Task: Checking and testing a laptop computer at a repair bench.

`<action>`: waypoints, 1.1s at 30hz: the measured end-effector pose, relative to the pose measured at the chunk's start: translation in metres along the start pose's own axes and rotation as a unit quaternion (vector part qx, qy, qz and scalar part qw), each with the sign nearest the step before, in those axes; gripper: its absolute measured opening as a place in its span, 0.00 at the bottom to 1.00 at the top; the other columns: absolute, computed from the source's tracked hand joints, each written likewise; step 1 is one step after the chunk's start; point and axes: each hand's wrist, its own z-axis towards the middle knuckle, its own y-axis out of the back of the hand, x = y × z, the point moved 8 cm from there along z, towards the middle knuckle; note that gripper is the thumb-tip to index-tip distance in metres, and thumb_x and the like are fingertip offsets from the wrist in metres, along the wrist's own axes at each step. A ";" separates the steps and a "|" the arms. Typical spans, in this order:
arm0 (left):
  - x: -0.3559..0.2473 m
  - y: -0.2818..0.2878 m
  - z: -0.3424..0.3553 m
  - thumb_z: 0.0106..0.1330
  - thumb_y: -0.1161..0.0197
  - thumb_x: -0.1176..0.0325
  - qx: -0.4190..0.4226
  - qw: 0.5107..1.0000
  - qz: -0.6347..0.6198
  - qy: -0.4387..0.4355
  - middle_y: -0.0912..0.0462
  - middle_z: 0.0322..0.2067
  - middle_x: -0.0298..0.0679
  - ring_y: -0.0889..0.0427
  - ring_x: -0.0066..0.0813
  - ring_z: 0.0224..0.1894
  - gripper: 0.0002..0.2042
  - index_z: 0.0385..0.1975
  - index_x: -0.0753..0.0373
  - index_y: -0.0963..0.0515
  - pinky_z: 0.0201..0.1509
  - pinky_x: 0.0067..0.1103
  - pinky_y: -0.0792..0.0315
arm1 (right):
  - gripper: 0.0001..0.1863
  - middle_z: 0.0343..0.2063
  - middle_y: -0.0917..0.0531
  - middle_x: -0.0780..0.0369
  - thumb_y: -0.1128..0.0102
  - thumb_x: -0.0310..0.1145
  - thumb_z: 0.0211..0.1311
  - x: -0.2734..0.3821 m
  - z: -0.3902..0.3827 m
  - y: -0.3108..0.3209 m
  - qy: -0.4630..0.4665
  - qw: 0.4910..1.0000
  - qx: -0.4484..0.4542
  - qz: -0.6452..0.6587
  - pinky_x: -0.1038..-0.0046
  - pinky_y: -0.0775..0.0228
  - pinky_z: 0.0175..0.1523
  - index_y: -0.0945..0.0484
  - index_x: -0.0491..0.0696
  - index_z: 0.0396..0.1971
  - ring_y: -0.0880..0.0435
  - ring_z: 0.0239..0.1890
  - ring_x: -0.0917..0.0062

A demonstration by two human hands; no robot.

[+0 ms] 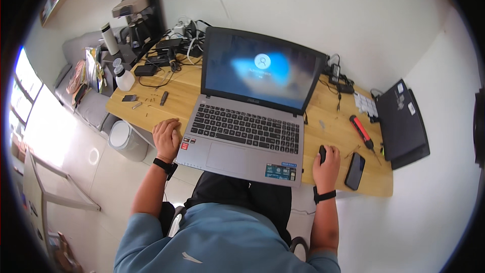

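Note:
An open laptop (237,152) sits on the wooden desk (328,121), its screen showing a blue sign-in picture with a round user icon. My left hand (165,139) rests at the desk's front edge beside the laptop's left corner, fingers loosely apart and holding nothing. At the laptop's right, my right hand (327,167) is closed over a small black mouse (322,154), which is partly hidden by the fingers. A black phone (354,171) lies just right of that hand. Behind it lies a red and black screwdriver (360,130).
A dark closed laptop (404,121) leans by the right wall. Cables, adapters (146,70), a white bottle (124,79) and small screws occupy the desk's back and left. A grey bin (126,149) stands below the left end. A grey sofa (91,111) is beyond it.

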 end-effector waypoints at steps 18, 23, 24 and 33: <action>0.022 -0.017 -0.011 0.73 0.51 0.62 0.023 0.998 0.042 -0.030 0.10 0.51 0.36 0.15 0.39 0.55 0.17 0.44 0.59 0.13 0.64 0.33 0.30 | 0.21 0.53 0.22 0.48 0.34 0.28 0.61 -0.007 0.001 -0.003 0.002 1.000 -0.024 -0.002 0.53 0.26 0.62 0.21 0.42 0.55 0.22 0.56 0.48; 0.025 -0.019 -0.013 0.74 0.50 0.61 0.024 0.999 0.027 -0.028 0.10 0.51 0.36 0.15 0.40 0.54 0.17 0.44 0.59 0.13 0.63 0.33 0.30 | 0.21 0.54 0.22 0.48 0.34 0.28 0.62 -0.007 0.001 -0.004 -0.010 1.000 -0.014 0.000 0.53 0.25 0.61 0.21 0.43 0.56 0.21 0.57 0.49; 0.024 -0.017 -0.012 0.74 0.50 0.61 0.025 0.999 0.021 -0.030 0.10 0.51 0.36 0.15 0.40 0.54 0.18 0.44 0.59 0.13 0.63 0.34 0.30 | 0.21 0.54 0.22 0.48 0.34 0.28 0.62 -0.006 0.002 -0.003 -0.007 1.000 -0.022 0.004 0.53 0.25 0.61 0.21 0.43 0.56 0.21 0.57 0.49; 0.019 -0.019 -0.009 0.73 0.50 0.61 0.024 0.999 0.030 -0.026 0.10 0.51 0.37 0.15 0.40 0.53 0.17 0.43 0.60 0.13 0.62 0.33 0.30 | 0.21 0.54 0.21 0.49 0.33 0.28 0.63 -0.010 0.004 -0.008 -0.005 1.000 -0.011 -0.005 0.55 0.25 0.61 0.22 0.44 0.56 0.20 0.56 0.49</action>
